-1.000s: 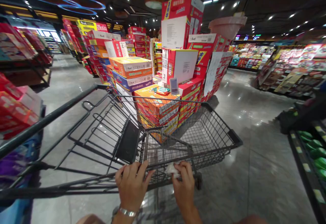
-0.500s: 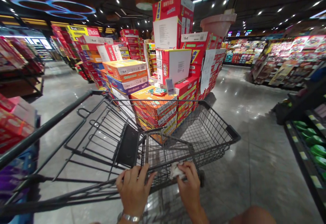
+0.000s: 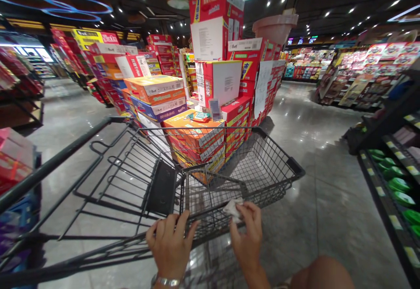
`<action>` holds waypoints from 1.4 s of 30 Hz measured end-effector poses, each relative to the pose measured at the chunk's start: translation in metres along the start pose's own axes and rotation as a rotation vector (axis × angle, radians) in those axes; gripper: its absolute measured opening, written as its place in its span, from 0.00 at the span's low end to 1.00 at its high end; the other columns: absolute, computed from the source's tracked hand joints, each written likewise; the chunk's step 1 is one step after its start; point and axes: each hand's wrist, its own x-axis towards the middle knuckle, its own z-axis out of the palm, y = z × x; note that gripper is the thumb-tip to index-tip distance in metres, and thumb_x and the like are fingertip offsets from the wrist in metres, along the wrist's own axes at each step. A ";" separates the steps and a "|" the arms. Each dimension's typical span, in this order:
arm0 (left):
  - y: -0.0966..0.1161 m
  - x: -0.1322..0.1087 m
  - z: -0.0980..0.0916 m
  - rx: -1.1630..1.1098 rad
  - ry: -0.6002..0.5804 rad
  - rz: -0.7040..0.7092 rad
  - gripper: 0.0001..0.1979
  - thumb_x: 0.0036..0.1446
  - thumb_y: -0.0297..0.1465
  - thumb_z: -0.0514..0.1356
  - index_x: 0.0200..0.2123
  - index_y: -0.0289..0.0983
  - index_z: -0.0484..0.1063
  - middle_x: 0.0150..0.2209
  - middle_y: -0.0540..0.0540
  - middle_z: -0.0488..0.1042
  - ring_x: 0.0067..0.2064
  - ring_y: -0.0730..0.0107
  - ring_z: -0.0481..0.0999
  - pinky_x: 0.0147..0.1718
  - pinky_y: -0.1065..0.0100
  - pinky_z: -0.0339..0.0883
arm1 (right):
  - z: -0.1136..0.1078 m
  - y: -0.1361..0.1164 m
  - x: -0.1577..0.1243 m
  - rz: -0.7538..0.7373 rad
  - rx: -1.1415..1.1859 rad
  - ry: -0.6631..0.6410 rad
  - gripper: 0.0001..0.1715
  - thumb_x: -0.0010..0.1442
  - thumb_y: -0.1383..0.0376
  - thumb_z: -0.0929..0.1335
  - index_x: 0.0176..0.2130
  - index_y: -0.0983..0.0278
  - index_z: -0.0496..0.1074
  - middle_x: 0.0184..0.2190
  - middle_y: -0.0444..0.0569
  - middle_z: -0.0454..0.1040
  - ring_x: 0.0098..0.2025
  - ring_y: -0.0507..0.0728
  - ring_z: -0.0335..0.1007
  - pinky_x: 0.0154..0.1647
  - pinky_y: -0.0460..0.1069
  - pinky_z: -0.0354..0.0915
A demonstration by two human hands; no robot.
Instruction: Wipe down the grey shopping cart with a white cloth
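Note:
A black wire shopping cart stands in front of me, turned sideways. My left hand grips its near side rail, fingers curled over the top and a watch with a metal band at the wrist. To the right, my right hand pinches a crumpled white tissue between thumb and fingers. The tissue lies against the cart's near rim. Toward the left, the cart's child seat has a dark panel, and the long push handle runs along the far left.
Stacked cartons rise just behind the cart, a small green and red packet on top. A shelf with green items lines the right. More boxes are at the left. Shiny floor extends beyond the cart's right end.
My right hand and the tissue have shifted slightly right and up along the rim. My left hand keeps its hold on the rail. The whole view has turned a little.

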 end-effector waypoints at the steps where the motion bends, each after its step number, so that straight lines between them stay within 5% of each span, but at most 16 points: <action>1: 0.000 0.000 0.000 0.008 0.000 0.002 0.13 0.56 0.41 0.58 0.35 0.38 0.74 0.28 0.46 0.72 0.32 0.63 0.65 0.41 0.57 0.53 | 0.004 -0.002 -0.003 0.007 0.006 -0.010 0.15 0.57 0.73 0.65 0.45 0.64 0.70 0.44 0.56 0.65 0.46 0.58 0.67 0.41 0.53 0.68; 4: 0.000 0.001 0.001 0.034 0.011 0.019 0.14 0.55 0.43 0.59 0.35 0.38 0.74 0.28 0.46 0.72 0.32 0.63 0.65 0.41 0.57 0.53 | 0.011 -0.004 -0.012 0.046 0.016 -0.021 0.17 0.58 0.71 0.66 0.48 0.64 0.70 0.47 0.57 0.65 0.49 0.59 0.66 0.44 0.54 0.68; 12: -0.001 0.003 0.003 0.066 0.027 0.036 0.15 0.53 0.44 0.60 0.34 0.38 0.73 0.27 0.46 0.72 0.32 0.61 0.65 0.41 0.57 0.53 | 0.018 0.010 -0.013 0.126 0.093 0.018 0.10 0.58 0.73 0.65 0.37 0.63 0.74 0.39 0.52 0.68 0.39 0.54 0.70 0.37 0.49 0.69; 21: -0.004 0.006 0.003 0.106 0.058 0.082 0.15 0.53 0.45 0.59 0.34 0.38 0.73 0.25 0.46 0.71 0.30 0.61 0.63 0.38 0.57 0.52 | -0.007 0.047 -0.014 0.395 0.043 0.150 0.06 0.55 0.68 0.66 0.34 0.65 0.74 0.34 0.52 0.70 0.36 0.55 0.68 0.29 0.47 0.66; 30: -0.004 0.007 0.003 0.112 0.052 0.080 0.15 0.53 0.45 0.60 0.34 0.38 0.72 0.26 0.46 0.71 0.30 0.61 0.64 0.38 0.58 0.53 | 0.004 0.003 0.010 0.160 0.132 0.096 0.17 0.56 0.76 0.63 0.45 0.63 0.68 0.38 0.51 0.67 0.41 0.55 0.67 0.39 0.50 0.66; 42: -0.005 0.005 0.003 0.115 0.016 0.061 0.16 0.52 0.45 0.61 0.35 0.38 0.72 0.27 0.46 0.71 0.32 0.60 0.64 0.39 0.57 0.51 | 0.011 0.032 -0.009 0.211 0.053 0.025 0.13 0.56 0.75 0.63 0.36 0.63 0.73 0.33 0.48 0.65 0.31 0.50 0.65 0.29 0.45 0.65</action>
